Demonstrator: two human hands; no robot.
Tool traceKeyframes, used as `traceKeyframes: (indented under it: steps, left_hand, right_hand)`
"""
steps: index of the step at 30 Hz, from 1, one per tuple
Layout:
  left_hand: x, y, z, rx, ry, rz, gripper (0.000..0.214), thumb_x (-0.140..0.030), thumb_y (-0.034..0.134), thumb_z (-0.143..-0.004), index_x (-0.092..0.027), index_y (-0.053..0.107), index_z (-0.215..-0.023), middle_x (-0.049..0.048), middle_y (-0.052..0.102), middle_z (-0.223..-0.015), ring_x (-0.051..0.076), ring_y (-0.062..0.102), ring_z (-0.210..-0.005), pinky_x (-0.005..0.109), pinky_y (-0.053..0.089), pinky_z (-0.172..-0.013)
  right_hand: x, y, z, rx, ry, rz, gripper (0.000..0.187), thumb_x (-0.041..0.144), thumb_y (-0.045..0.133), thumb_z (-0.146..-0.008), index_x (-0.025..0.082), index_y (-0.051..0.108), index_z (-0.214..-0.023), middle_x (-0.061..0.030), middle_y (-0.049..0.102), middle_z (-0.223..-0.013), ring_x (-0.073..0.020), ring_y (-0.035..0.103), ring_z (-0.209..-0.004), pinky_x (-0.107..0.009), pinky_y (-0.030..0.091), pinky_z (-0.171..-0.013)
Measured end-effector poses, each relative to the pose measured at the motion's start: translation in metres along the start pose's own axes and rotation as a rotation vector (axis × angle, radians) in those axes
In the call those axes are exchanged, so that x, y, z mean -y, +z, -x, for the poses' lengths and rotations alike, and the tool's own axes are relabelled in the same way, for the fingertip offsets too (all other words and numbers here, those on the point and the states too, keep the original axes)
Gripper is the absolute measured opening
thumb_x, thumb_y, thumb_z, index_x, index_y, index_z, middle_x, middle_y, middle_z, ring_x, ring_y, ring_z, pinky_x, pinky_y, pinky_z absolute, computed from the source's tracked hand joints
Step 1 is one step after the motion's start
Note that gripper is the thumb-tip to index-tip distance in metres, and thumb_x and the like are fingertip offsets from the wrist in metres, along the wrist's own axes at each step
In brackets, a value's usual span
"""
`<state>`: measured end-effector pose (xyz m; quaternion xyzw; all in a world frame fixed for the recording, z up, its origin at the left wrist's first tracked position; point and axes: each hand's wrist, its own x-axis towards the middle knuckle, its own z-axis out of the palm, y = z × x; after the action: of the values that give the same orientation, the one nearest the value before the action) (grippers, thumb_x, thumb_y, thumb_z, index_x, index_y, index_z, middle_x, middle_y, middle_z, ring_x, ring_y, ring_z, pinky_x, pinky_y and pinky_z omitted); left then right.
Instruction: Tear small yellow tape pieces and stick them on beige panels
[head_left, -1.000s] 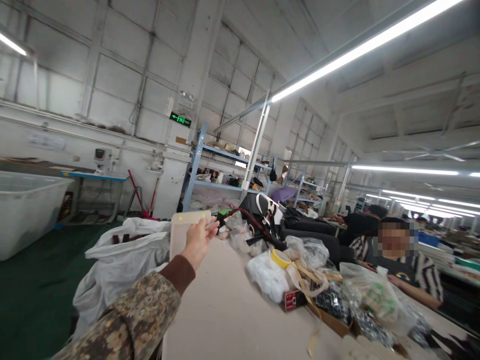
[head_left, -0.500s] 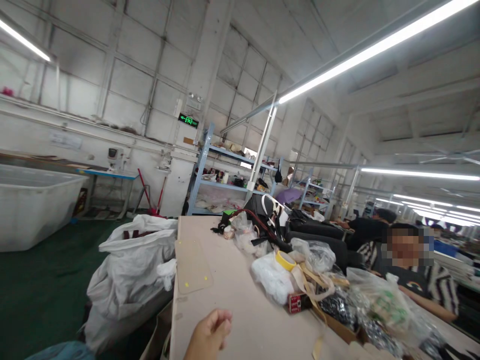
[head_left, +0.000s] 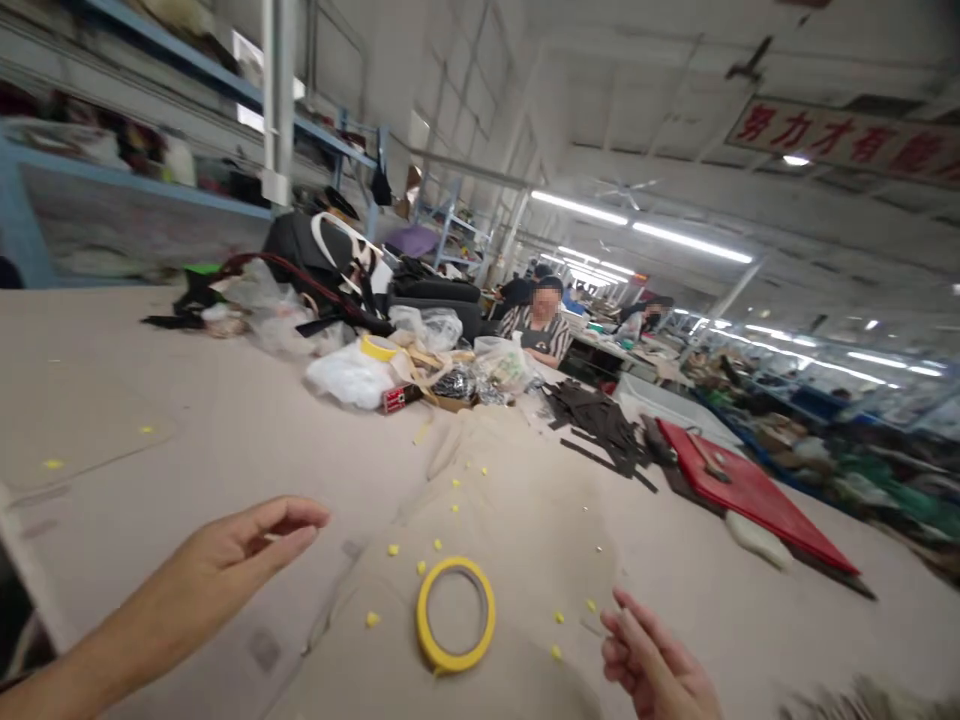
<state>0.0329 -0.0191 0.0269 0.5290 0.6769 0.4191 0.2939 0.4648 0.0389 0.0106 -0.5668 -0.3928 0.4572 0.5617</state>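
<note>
A yellow tape roll (head_left: 455,614) lies flat on a stack of beige cut pieces (head_left: 517,500), with small yellow dots scattered over them. My left hand (head_left: 240,545) hovers to the roll's left, fingers loosely apart and holding nothing. My right hand (head_left: 656,665) is at the lower right, fingers spread, empty, close to the roll. A single beige piece with yellow dots (head_left: 82,440) lies flat at the far left of the table (head_left: 225,420).
Plastic bags, a second tape roll (head_left: 377,347) and black bags are heaped at the back of the table. Dark strips (head_left: 600,430) and a red board (head_left: 750,490) lie to the right. A seated person (head_left: 541,325) works behind the heap. Blue shelving (head_left: 150,160) stands at left.
My left hand set the beige piece down on the table's left part and drew back empty. The view swung right and down, and my right hand came into sight.
</note>
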Motion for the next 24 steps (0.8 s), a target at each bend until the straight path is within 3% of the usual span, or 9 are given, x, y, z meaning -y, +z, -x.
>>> traceKeyframes:
  steps: [3, 6, 8, 12, 16, 20, 24]
  left_hand:
    - [-0.016, 0.044, 0.009, 0.202, 0.258, -0.174, 0.025, -0.047, 0.059, -0.087, -0.030, 0.074, -0.099, -0.0002, 0.076, -0.104, 0.022, 0.071, -0.095, 0.024, 0.056, -0.083]
    - [-0.036, 0.084, 0.011, 0.370, 0.534, -0.327, 0.020, -0.031, 0.060, -0.087, -0.032, 0.074, -0.102, 0.0003, 0.074, -0.114, 0.021, 0.068, -0.108, 0.027, 0.052, -0.098]
    - [-0.045, 0.105, 0.000, 0.411, 0.604, -0.401, 0.025, -0.027, 0.059, -0.087, -0.031, 0.072, -0.107, 0.0023, 0.071, -0.121, 0.022, 0.064, -0.116, 0.032, 0.049, -0.104]
    - [-0.044, 0.128, -0.049, 0.270, 0.553, -0.470, 0.034, -0.044, 0.053, -0.091, -0.024, 0.069, -0.115, 0.0080, 0.068, -0.125, 0.026, 0.063, -0.119, 0.038, 0.050, -0.105]
    - [-0.033, 0.139, -0.094, 0.239, 0.538, -0.491, 0.038, -0.049, 0.050, -0.090, -0.024, 0.069, -0.112, 0.0075, 0.069, -0.123, 0.027, 0.064, -0.117, 0.041, 0.050, -0.105]
    - [-0.029, 0.144, -0.104, 0.213, 0.505, -0.463, 0.038, -0.053, 0.051, -0.089, -0.027, 0.069, -0.112, 0.0047, 0.068, -0.126, 0.026, 0.064, -0.117, 0.037, 0.049, -0.106]
    - [-0.025, 0.140, -0.114, 0.149, 0.375, -0.437, 0.040, -0.051, 0.051, -0.089, -0.023, 0.069, -0.111, 0.0066, 0.071, -0.120, 0.026, 0.067, -0.109, 0.034, 0.053, -0.098]
  right_hand:
    - [0.000, -0.014, 0.002, -0.072, -0.007, -0.037, 0.059, 0.053, 0.090, -0.054, 0.014, 0.075, -0.095, -0.0068, 0.075, -0.077, -0.0150, 0.063, -0.054, -0.025, 0.052, -0.047]
    - [-0.005, -0.033, 0.008, -0.111, 0.005, 0.041, 0.059, 0.054, 0.089, -0.055, 0.013, 0.076, -0.094, -0.0065, 0.075, -0.075, -0.0147, 0.063, -0.054, -0.024, 0.052, -0.048]
    - [-0.013, -0.047, 0.010, -0.122, 0.019, 0.115, 0.060, 0.056, 0.088, -0.054, 0.013, 0.076, -0.094, -0.0058, 0.074, -0.073, -0.0159, 0.064, -0.056, -0.024, 0.051, -0.048]
    - [-0.033, -0.072, 0.007, -0.073, 0.140, 0.211, 0.068, 0.064, 0.087, -0.051, 0.013, 0.078, -0.095, -0.0074, 0.075, -0.076, -0.0214, 0.069, -0.066, -0.027, 0.054, -0.053]
    - [-0.047, -0.084, -0.008, -0.057, 0.163, 0.263, 0.069, 0.070, 0.081, -0.056, 0.015, 0.079, -0.098, -0.0094, 0.077, -0.081, -0.0240, 0.071, -0.072, -0.028, 0.056, -0.059]
    - [-0.049, -0.081, -0.032, 0.067, 0.152, 0.285, 0.066, 0.069, 0.079, -0.060, 0.016, 0.079, -0.100, -0.0107, 0.078, -0.087, -0.0249, 0.072, -0.078, -0.028, 0.058, -0.065]
    - [-0.050, -0.064, -0.058, 0.026, 0.011, 0.347, 0.057, 0.065, 0.077, -0.064, 0.018, 0.079, -0.096, -0.0087, 0.078, -0.089, -0.0228, 0.072, -0.078, -0.026, 0.058, -0.068]
